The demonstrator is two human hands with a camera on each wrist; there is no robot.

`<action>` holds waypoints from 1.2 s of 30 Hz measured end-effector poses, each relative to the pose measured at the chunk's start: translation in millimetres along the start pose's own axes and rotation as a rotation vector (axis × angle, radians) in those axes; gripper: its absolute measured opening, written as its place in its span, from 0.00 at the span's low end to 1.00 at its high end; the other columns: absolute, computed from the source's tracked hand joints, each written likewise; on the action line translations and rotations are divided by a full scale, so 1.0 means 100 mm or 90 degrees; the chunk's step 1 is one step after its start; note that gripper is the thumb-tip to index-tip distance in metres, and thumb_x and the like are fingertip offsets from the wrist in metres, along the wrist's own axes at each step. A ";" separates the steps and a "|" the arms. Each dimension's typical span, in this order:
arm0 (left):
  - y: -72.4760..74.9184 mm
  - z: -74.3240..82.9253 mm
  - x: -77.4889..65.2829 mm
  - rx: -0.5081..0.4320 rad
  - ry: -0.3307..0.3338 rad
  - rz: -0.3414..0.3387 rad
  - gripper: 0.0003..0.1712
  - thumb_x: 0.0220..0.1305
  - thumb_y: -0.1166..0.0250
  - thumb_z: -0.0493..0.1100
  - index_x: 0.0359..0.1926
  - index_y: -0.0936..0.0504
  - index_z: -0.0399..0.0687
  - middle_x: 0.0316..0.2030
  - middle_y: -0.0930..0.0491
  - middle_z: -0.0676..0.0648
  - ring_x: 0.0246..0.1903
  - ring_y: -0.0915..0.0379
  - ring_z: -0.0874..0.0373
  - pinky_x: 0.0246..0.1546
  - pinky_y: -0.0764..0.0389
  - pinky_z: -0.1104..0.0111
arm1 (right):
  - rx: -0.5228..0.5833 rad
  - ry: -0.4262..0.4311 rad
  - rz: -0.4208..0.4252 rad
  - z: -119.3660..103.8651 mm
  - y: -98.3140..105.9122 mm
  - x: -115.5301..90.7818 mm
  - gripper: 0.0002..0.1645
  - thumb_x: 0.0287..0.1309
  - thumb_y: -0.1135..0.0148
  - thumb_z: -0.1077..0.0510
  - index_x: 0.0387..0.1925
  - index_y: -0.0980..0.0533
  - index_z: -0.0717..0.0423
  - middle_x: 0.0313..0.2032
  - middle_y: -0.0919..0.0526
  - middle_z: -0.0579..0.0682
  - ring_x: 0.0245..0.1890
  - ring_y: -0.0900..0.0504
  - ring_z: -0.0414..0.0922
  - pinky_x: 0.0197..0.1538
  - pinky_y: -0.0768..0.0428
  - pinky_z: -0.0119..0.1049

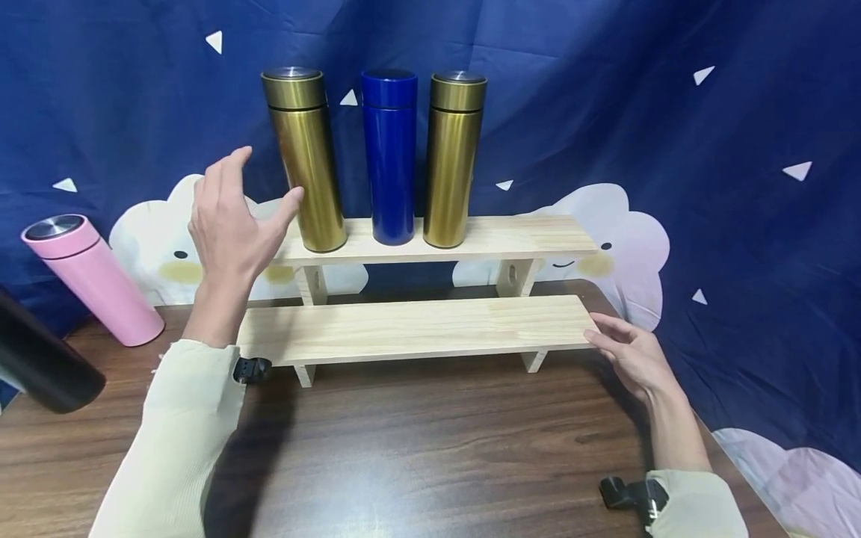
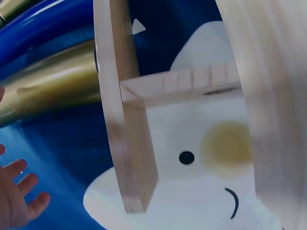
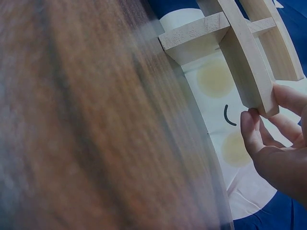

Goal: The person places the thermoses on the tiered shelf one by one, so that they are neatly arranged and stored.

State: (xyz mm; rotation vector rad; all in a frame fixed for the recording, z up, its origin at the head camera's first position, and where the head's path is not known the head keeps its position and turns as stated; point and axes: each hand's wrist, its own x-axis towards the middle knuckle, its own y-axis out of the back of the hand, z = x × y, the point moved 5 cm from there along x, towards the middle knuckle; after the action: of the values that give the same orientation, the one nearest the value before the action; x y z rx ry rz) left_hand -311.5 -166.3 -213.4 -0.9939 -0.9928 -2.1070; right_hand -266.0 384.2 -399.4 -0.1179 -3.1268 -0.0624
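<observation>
While stretched over the brown desk with both arms, has a black bottle at the far left, cut by the view's edge, and a pink bottle just behind it, both upright on the desk. Next along, holds the left hand up with its back toward the head camera, forearm steep out of a pale sleeve, a black strap at the cuff. Grasps nothing there: fingers loose and upward, bent a little, thumb spread toward the left gold bottle. Cannot tell contact from mere overlap at the thumb tip. Has that bottle upright on the left part of the rear, higher step of the wooden stand, with a blue bottle to its right and a right gold bottle after that, all three apart. At the far right, slants the right forearm inward from a second pale sleeve, wrist bent slightly, and pinches the end of the stand's lower front step between thumb and fingers with the right hand.
</observation>
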 end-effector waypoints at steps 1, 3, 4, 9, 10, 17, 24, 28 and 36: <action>0.01 -0.02 -0.02 0.014 0.000 -0.004 0.43 0.56 0.31 0.66 0.67 0.24 0.48 0.63 0.24 0.44 0.60 0.30 0.43 0.54 0.28 0.46 | -0.003 0.000 -0.001 0.00 0.00 0.00 0.42 0.63 0.32 0.63 0.69 0.42 0.78 0.49 0.21 0.39 0.49 0.22 0.29 0.51 0.25 0.22; 0.04 -0.05 -0.06 0.035 -0.001 -0.008 0.43 0.57 0.32 0.67 0.67 0.24 0.48 0.63 0.24 0.43 0.61 0.31 0.41 0.55 0.29 0.44 | -0.003 -0.001 -0.001 0.00 0.00 0.00 0.42 0.63 0.32 0.63 0.70 0.42 0.78 0.50 0.22 0.40 0.50 0.22 0.30 0.52 0.25 0.22; 0.06 -0.08 -0.08 0.044 -0.001 -0.008 0.43 0.57 0.32 0.67 0.67 0.24 0.48 0.63 0.24 0.43 0.62 0.31 0.41 0.56 0.30 0.43 | -0.001 -0.001 -0.002 -0.01 0.00 -0.01 0.42 0.63 0.32 0.63 0.70 0.42 0.78 0.50 0.22 0.41 0.50 0.23 0.30 0.52 0.25 0.22; 0.12 -0.21 -0.20 0.063 -0.015 0.011 0.43 0.57 0.35 0.68 0.67 0.24 0.48 0.63 0.24 0.42 0.63 0.32 0.39 0.55 0.31 0.41 | 0.000 -0.001 -0.002 -0.02 0.00 -0.01 0.42 0.63 0.31 0.62 0.69 0.42 0.78 0.53 0.23 0.43 0.51 0.23 0.30 0.53 0.25 0.22; 0.13 -0.24 -0.22 0.065 -0.018 0.015 0.43 0.57 0.35 0.69 0.67 0.24 0.48 0.63 0.24 0.41 0.63 0.32 0.39 0.55 0.31 0.40 | 0.000 0.000 -0.002 -0.02 0.00 -0.02 0.42 0.63 0.31 0.62 0.69 0.42 0.78 0.52 0.23 0.43 0.51 0.23 0.30 0.53 0.25 0.22; 0.23 -0.43 -0.33 0.085 -0.011 0.042 0.45 0.55 0.36 0.70 0.65 0.23 0.47 0.61 0.23 0.40 0.60 0.30 0.36 0.52 0.31 0.38 | 0.017 -0.001 -0.003 0.00 0.00 -0.01 0.41 0.63 0.32 0.63 0.69 0.42 0.78 0.47 0.21 0.38 0.49 0.21 0.29 0.51 0.25 0.21; 0.35 -0.60 -0.45 0.093 0.018 0.072 0.45 0.52 0.33 0.69 0.63 0.21 0.44 0.59 0.22 0.38 0.59 0.30 0.35 0.54 0.32 0.40 | 0.022 -0.001 -0.003 0.00 0.00 0.01 0.42 0.64 0.33 0.63 0.70 0.43 0.78 0.55 0.24 0.47 0.51 0.23 0.30 0.52 0.25 0.22; 0.41 -0.69 -0.52 0.107 0.028 0.096 0.45 0.52 0.35 0.71 0.62 0.20 0.44 0.58 0.21 0.39 0.58 0.29 0.37 0.50 0.30 0.38 | 0.020 0.000 -0.005 0.00 -0.01 0.02 0.42 0.64 0.33 0.63 0.70 0.43 0.79 0.55 0.24 0.48 0.50 0.23 0.29 0.52 0.24 0.22; 0.55 -0.88 -0.69 0.120 0.084 0.107 0.44 0.56 0.36 0.72 0.62 0.21 0.45 0.57 0.21 0.38 0.58 0.30 0.36 0.53 0.32 0.41 | 0.029 0.005 -0.004 0.01 0.00 0.01 0.41 0.63 0.33 0.64 0.69 0.42 0.79 0.47 0.21 0.39 0.48 0.21 0.30 0.51 0.23 0.22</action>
State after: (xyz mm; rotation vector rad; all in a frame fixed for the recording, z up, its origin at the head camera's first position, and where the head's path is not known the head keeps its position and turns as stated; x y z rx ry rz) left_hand -265.7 -254.6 -288.0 -0.8045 -0.9845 -1.8772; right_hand -267.3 384.1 -400.0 -0.1068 -3.1181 0.0078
